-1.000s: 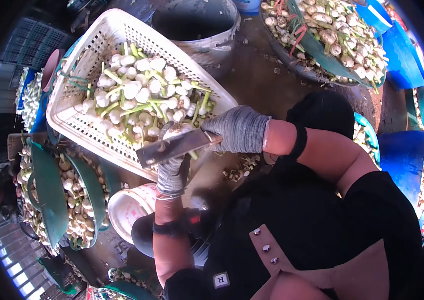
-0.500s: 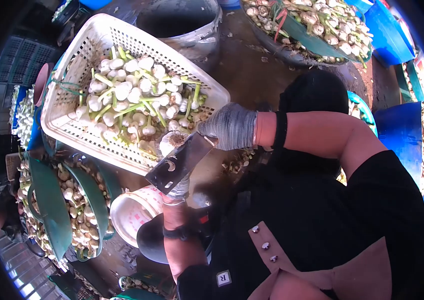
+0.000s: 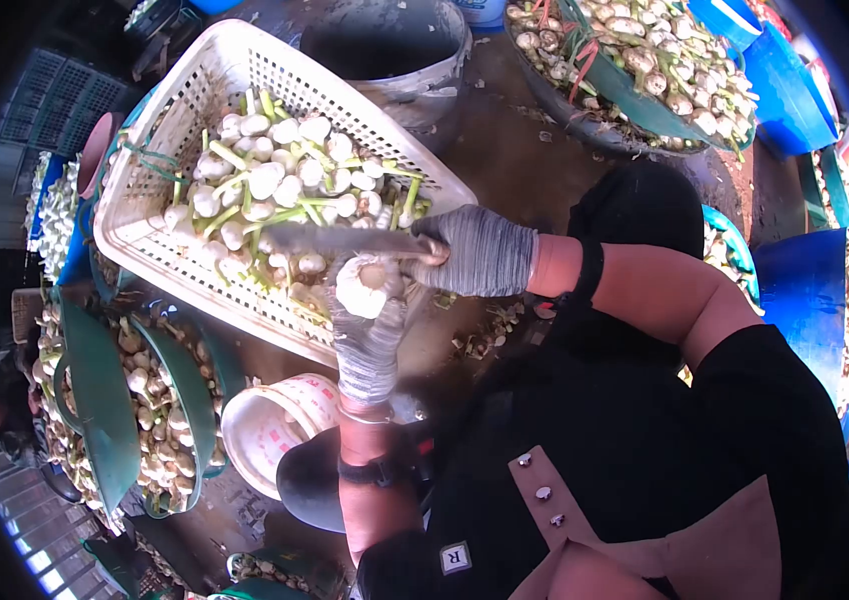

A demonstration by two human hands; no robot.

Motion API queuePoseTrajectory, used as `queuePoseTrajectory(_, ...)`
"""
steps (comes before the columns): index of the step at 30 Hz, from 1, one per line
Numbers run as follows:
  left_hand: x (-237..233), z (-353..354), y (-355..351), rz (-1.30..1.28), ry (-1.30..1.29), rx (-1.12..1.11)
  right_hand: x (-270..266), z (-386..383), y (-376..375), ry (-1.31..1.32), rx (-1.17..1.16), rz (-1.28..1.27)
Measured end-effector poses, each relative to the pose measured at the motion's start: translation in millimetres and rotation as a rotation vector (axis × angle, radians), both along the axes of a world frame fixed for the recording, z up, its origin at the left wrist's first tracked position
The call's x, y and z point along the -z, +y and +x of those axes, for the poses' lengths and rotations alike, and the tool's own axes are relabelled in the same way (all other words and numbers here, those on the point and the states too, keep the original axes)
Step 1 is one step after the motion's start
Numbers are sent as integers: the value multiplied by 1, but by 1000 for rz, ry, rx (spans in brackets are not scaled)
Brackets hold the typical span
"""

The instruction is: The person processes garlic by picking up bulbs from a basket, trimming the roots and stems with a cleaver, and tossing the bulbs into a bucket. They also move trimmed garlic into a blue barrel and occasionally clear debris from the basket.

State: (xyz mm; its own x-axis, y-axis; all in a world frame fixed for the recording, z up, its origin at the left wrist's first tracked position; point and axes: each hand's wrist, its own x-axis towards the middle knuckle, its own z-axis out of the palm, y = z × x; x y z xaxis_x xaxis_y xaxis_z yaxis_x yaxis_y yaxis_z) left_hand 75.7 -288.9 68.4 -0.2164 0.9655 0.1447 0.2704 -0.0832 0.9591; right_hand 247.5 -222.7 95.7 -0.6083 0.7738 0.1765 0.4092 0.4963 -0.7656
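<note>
My left hand (image 3: 369, 352), in a grey-white knit glove, grips a garlic bulb (image 3: 365, 288) with its pale cut face turned up. In my right hand (image 3: 483, 252), gloved in grey, is the handle of a broad-bladed knife (image 3: 330, 240). Its blade, blurred and seen nearly edge-on, points left just above the bulb, over the garlic in the basket. Both hands are at the near corner of a white perforated basket (image 3: 230, 55), where trimmed bulbs (image 3: 267, 180) with short green stems are heaped.
A white bucket (image 3: 245, 440) stands beside my left forearm. Green tubs (image 3: 100, 400) of garlic are at the left, a dark bucket (image 3: 435, 95) behind the basket, and a heaped tub (image 3: 635, 60) at upper right. Scraps (image 3: 485, 335) litter the wet floor.
The knife has swung up and away from the bulb, its blade turning from flat-on to nearly edge-on. My left hand and the bulb have come into clearer view, the cut face showing.
</note>
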Motion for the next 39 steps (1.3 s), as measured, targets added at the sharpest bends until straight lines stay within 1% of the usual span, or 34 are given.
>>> queuePoseTrajectory(1, 8, -21, -9, 21, 251, 234, 1, 3, 1, -5, 3, 0)
queuePoseTrajectory(3, 20, -28, -4, 421, 871, 167, 9, 6, 0, -16, -88, 113)
queuePoseTrajectory(4, 24, -29, -4, 37, 640, 145, 6, 3, 0, 81, -107, 42)
queuePoseTrajectory(5, 25, -31, -5, 31, 643, 140, 2, 2, -1, 85, -114, 38)
queuePoseTrajectory(7, 28, -33, -4, 330, 1145, 93, -14, 5, -7, -270, -102, 71)
queuePoseTrajectory(8, 34, -34, -2, 331, 1145, 100, -5, 5, -6, -268, -97, 69)
queuePoseTrajectory(10, 59, -36, 2, 306, 1051, -4, 23, 6, -5, -48, -79, 208)
queuePoseTrajectory(11, 67, -35, 5, 293, 1004, -55, 23, 6, -6, -47, -70, 206)
queuePoseTrajectory(12, 74, -37, 6, 280, 958, -105, 23, 6, -6, -84, -70, 215)
queuePoseTrajectory(13, 66, -35, 8, 284, 959, -95, 23, 5, -7, -120, -70, 224)
queuePoseTrajectory(15, 42, -29, 11, 201, 1155, 91, 18, 3, -9, -129, -50, 248)
queuePoseTrajectory(16, 46, -30, 12, 204, 1156, 96, 15, 2, -9, -139, -42, 274)
queuePoseTrajectory(17, 51, -31, 12, 260, 1056, 46, 14, 2, -8, -139, -38, 273)
queuePoseTrajectory(18, 55, -33, 12, 313, 956, -2, 14, 3, -8, -159, -45, 203)
queuePoseTrajectory(19, 54, -34, 13, 313, 955, 1, 11, 3, -8, -179, -53, 133)
queuePoseTrajectory(20, 54, -35, 13, 316, 1024, 32, 8, 3, -8, -179, -51, 133)
queuePoseTrajectory(21, 53, -36, 13, 318, 1094, 62, 3, 2, -8, -282, -65, 93)
queuePoseTrajectory(22, 53, -35, 14, 319, 1095, 63, 0, 1, -8, -383, -79, 53)
queuePoseTrajectory(24, 52, -32, 12, 293, 1087, -31, 0, 0, -10, -379, -66, 65)
queuePoseTrajectory(25, 49, -30, 11, 292, 1087, -29, 0, 0, -11, -376, -55, 77)
queuePoseTrajectory(26, 45, -27, 10, 329, 1031, -72, 0, -1, -12, -376, -53, 74)
queuePoseTrajectory(27, 42, -24, 9, 366, 973, -115, 1, -2, -12, -431, -67, 52)
queuePoseTrajectory(28, 41, -23, 8, 365, 972, -113, 2, -3, -11, -485, -82, 31)
queuePoseTrajectory(29, 40, -23, 7, 334, 942, -117, 6, -2, -11, -484, -81, 30)
queuePoseTrajectory(31, 37, -23, 5, 275, 882, -122, 22, 3, -10, -196, -111, 76)
queuePoseTrajectory(32, 36, -22, 4, 245, 852, -125, 31, 6, -6, -194, -108, 75)
queuePoseTrajectory(33, 33, -23, 3, 215, 825, -129, 42, 10, 2, -269, -80, 27)
queuePoseTrajectory(35, 20, -4, -1, 330, 347, -374, 67, 19, 24, -419, -18, -64)
queuePoseTrajectory(36, 5, -4, -2, 381, 692, -412, 81, 24, 32, -494, 20, -108)
queuePoseTrajectory(37, 4, -8, -4, 392, 691, -399, 96, 26, 31, -568, 64, -157)
queuePoseTrajectory(38, 5, -8, -4, 330, 543, -380, 102, 27, 29, -331, 54, -217)
queuePoseTrajectory(39, 9, -5, -3, 267, 385, -385, 107, 27, 33, -358, 31, -194)
